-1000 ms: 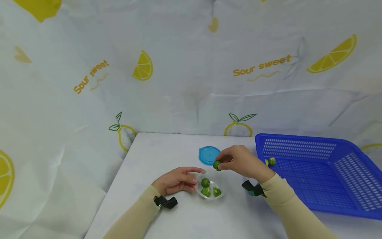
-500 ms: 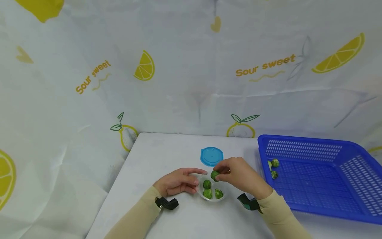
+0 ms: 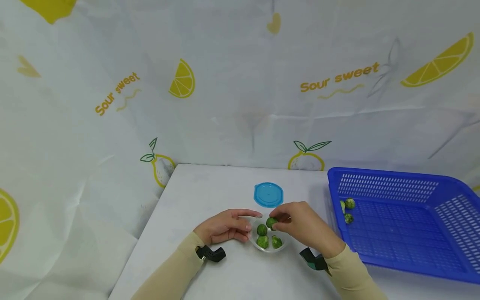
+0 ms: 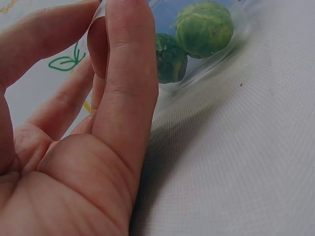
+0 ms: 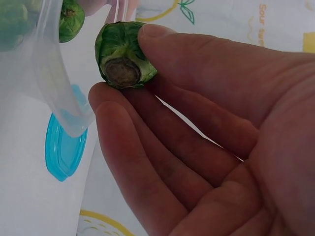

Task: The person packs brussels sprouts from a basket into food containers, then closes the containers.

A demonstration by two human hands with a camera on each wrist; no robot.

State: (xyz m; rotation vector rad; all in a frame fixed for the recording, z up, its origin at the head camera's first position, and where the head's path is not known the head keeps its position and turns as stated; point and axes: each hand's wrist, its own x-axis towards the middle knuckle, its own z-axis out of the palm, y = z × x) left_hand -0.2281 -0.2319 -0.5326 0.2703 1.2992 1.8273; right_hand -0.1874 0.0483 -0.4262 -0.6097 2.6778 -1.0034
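My right hand pinches a Brussels sprout between thumb and fingertips, its brown cut stem facing the right wrist camera. In the head view, that sprout is over the far side of a small round clear plastic container. Three more sprouts lie inside, one of them a green Brussels sprout near the front. At the container's left side, my left hand holds the rim with thumb and fingers, the index finger stretched along the far edge. The left wrist view shows the thumb large, partly hiding the container and sprouts.
A blue lid lies flat on the white table behind the container. To the right stands a large blue plastic basket with a few sprouts at its left end. A lemon-printed sheet hangs behind the table.
My right hand has brought its sprout from beside the blue lid toward me, down over the container. The left hand keeps its hold. The whole view has shifted slightly.
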